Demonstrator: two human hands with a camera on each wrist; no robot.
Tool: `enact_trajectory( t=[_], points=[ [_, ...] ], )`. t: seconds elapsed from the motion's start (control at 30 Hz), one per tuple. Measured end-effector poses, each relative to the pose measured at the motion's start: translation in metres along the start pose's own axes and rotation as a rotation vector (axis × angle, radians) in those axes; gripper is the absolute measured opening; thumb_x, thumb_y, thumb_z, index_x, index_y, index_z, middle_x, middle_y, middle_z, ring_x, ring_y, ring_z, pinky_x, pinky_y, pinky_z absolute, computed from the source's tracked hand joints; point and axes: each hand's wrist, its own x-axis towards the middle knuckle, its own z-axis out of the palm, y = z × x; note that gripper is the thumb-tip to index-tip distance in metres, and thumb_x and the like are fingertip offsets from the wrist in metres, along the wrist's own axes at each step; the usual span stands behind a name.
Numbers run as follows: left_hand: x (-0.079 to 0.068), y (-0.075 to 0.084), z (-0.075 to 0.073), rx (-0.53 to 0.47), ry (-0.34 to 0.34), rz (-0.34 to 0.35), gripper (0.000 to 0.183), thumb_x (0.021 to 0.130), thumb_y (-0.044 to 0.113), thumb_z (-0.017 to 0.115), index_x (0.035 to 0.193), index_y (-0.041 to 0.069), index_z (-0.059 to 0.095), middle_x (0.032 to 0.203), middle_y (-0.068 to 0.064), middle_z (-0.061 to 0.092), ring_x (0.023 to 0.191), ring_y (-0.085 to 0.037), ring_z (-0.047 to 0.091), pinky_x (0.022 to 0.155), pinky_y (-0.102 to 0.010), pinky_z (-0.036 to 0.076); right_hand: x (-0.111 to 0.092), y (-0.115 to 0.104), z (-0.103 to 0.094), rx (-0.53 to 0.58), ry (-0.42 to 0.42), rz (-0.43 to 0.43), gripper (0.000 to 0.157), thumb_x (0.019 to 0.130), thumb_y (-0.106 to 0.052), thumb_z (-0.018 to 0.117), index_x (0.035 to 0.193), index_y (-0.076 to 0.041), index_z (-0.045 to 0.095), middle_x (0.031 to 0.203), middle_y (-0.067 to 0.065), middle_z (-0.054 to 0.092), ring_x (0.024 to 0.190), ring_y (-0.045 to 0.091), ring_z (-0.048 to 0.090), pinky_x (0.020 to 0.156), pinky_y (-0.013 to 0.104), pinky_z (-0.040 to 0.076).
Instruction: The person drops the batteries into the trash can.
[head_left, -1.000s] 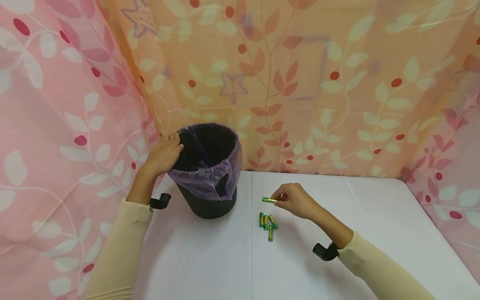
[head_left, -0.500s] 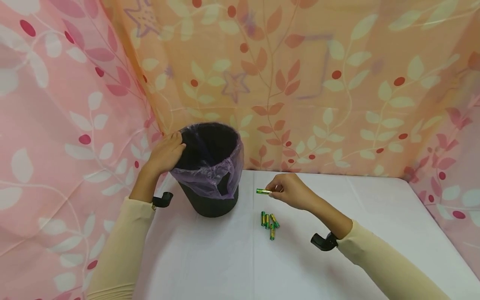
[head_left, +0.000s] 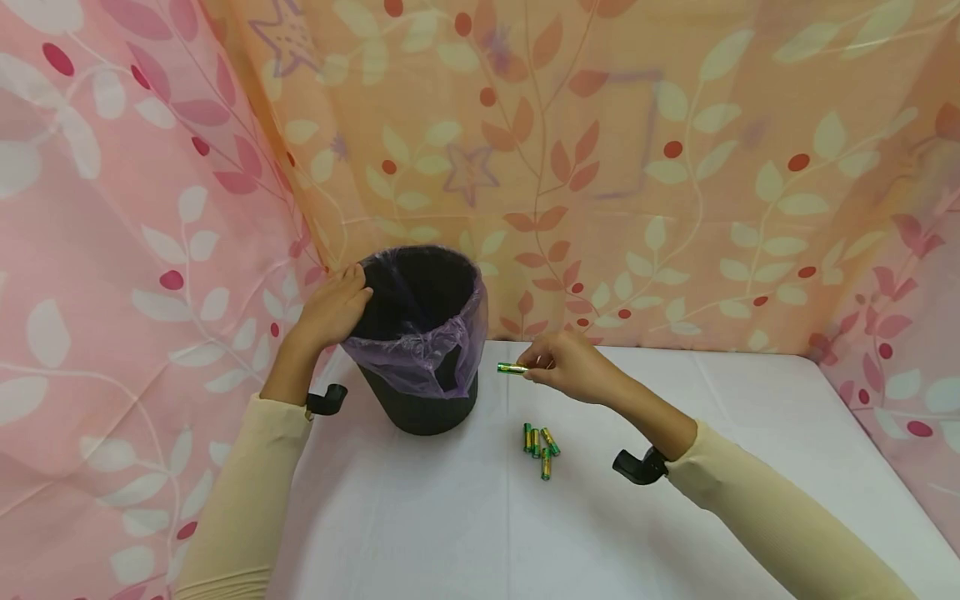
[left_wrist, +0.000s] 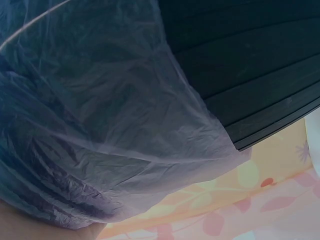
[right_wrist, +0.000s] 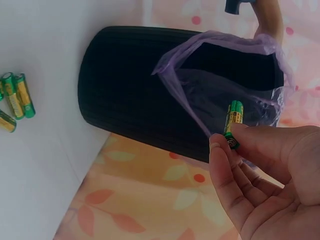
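A black trash bin point(head_left: 427, 412) stands on the white table, lined with a thin purple trash bag point(head_left: 412, 358) folded over its rim. My left hand point(head_left: 332, 307) grips the bin's left rim through the bag. In the left wrist view, bag film point(left_wrist: 125, 115) covers most of the bin's ribbed side. To the right of the bin, my right hand point(head_left: 573, 367) pinches a green and yellow battery point(right_wrist: 234, 117) between thumb and fingertips, held above the table with one end pointing at the bin. Several similar batteries point(head_left: 545, 462) lie grouped below that hand.
Behind the white table point(head_left: 420, 517) hangs an orange cloth point(head_left: 585, 167) with a leaf pattern. A pink patterned cloth point(head_left: 90, 350) closes off the left side, and another pink one point(head_left: 892, 333) the right. Each wrist wears a black camera mount point(head_left: 640, 467).
My right hand has moved up and to the left with the battery, closer to the bin. The left hand stays on the rim, and the loose batteries lie as before.
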Motion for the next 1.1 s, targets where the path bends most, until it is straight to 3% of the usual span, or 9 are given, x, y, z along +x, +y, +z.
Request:
enact_trajectory(
  t=[0.27,0.4,0.67,0.9,1.1],
  points=[
    [0.0,0.0,0.0,0.009,0.008,0.007,0.059,0.101,0.026,0.02,0.142,-0.016,0.017,0.15,-0.032,0.013,0.14,-0.042,0.008,0.115,-0.048,0.004,0.012,-0.013,-0.006,-0.015,-0.004,-0.034,0.014,0.082,-0.009,0.072,0.095,-0.012,0.076,0.085,-0.005,0.069,0.058,0.012,0.049,0.045,0.023,0.041],
    [0.0,-0.001,0.001,0.017,0.017,0.016,0.058,0.101,0.025,0.022,0.142,-0.016,0.018,0.149,-0.032,0.016,0.14,-0.042,0.01,0.115,-0.048,0.006,0.016,-0.02,-0.008,0.021,0.002,-0.045,0.015,0.082,-0.008,0.071,0.096,-0.009,0.075,0.083,-0.003,0.07,0.063,0.011,0.051,0.045,0.022,0.039],
    [0.001,-0.001,0.002,0.031,0.034,0.024,0.057,0.101,0.025,0.024,0.141,-0.016,0.021,0.149,-0.032,0.018,0.14,-0.041,0.011,0.115,-0.047,0.006,0.024,-0.035,-0.016,0.049,0.009,-0.013,0.016,0.082,-0.009,0.072,0.098,-0.008,0.074,0.079,-0.002,0.07,0.053,0.011,0.043,0.043,0.021,0.033],
    [0.001,-0.001,0.001,0.036,0.032,0.025,0.057,0.101,0.024,0.024,0.141,-0.017,0.021,0.148,-0.033,0.018,0.14,-0.042,0.012,0.115,-0.047,0.006,0.035,-0.05,-0.026,0.048,0.038,-0.058,0.015,0.081,-0.009,0.073,0.096,-0.008,0.074,0.082,-0.003,0.071,0.06,0.011,0.055,0.049,0.025,0.045],
    [0.001,-0.002,0.001,0.022,0.018,0.008,0.058,0.101,0.025,0.025,0.142,-0.015,0.018,0.15,-0.031,0.015,0.141,-0.041,0.009,0.115,-0.048,0.005,0.044,-0.058,-0.03,0.05,0.052,-0.094,0.015,0.081,-0.011,0.074,0.095,-0.009,0.075,0.074,-0.001,0.071,0.056,0.012,0.055,0.048,0.025,0.043]
  ],
)
